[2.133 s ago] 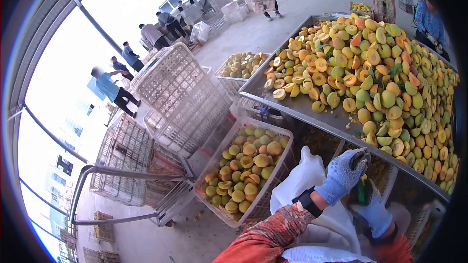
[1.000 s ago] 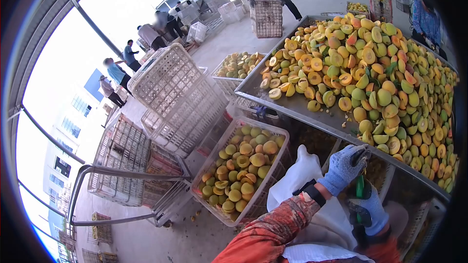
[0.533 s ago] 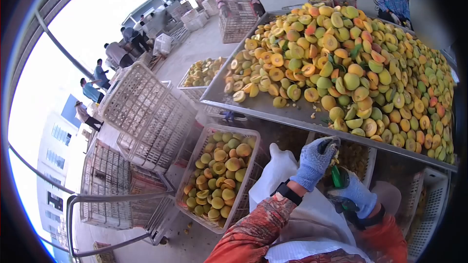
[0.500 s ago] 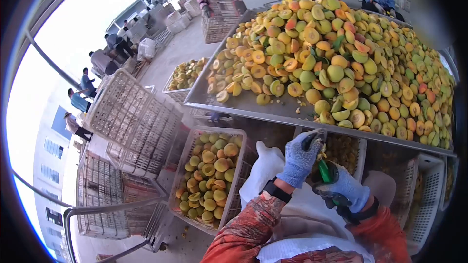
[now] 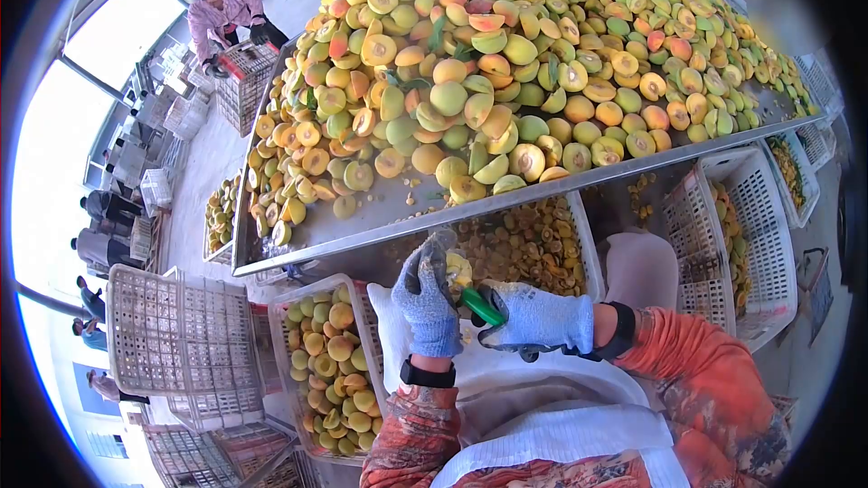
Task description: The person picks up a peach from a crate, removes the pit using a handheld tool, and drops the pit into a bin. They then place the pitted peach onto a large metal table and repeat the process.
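My left hand [image 5: 429,300], in a blue and black glove, is closed round a yellow piece of fruit [image 5: 458,269], partly hidden by the fingers. Just right of it, my right hand [image 5: 535,316], gloved alike, grips a green-handled tool [image 5: 483,306] whose tip points at the fruit. Both hands are over the white apron, just in front of the metal table's edge [image 5: 362,239]. Halved fruit [image 5: 526,163] is heaped on that table. Below it, a crate [image 5: 588,248] holds yellowish pieces. Left of my left hand stands a crate of round fruit [image 5: 334,352].
White crates [image 5: 181,334] are stacked at the left. More crates [image 5: 759,244] stand under the table at the right. A person in pink [image 5: 221,9] holds a crate [image 5: 246,81] beyond the table's left corner. Several people are farther off at the left.
The view has swung right, so the table and crates sit farther left. The tool tip in my right hand is now against the fruit in my left. The person in pink bends over a crate.
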`<state>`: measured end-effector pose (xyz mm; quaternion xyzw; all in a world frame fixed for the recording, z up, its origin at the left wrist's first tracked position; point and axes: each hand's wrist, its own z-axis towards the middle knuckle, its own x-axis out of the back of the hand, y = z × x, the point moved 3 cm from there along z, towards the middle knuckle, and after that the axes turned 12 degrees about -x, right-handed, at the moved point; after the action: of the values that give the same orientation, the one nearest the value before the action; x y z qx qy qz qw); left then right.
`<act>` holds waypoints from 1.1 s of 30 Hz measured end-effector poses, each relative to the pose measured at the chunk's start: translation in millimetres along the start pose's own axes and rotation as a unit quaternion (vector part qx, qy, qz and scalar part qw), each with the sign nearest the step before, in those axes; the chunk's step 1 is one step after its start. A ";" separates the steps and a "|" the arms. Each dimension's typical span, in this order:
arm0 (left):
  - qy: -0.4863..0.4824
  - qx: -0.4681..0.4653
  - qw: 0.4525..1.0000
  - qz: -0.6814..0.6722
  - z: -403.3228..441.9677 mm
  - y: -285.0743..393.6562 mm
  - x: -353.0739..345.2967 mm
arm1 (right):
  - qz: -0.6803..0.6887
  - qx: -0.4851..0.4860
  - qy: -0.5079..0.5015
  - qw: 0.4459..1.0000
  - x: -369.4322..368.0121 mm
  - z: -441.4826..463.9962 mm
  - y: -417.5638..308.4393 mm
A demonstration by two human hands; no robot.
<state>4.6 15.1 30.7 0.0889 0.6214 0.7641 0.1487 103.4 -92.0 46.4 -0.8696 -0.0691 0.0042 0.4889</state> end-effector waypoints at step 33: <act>-0.170 0.099 0.961 -0.195 2.8 -47.1 17.3 | -0.154 0.159 0.388 0.895 0.8 4.7 24.6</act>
<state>-5.3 32.2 -15.5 0.1089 0.6644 0.6288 0.3888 106.7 -100.5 23.0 -0.6910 -0.0051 -0.3981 0.6034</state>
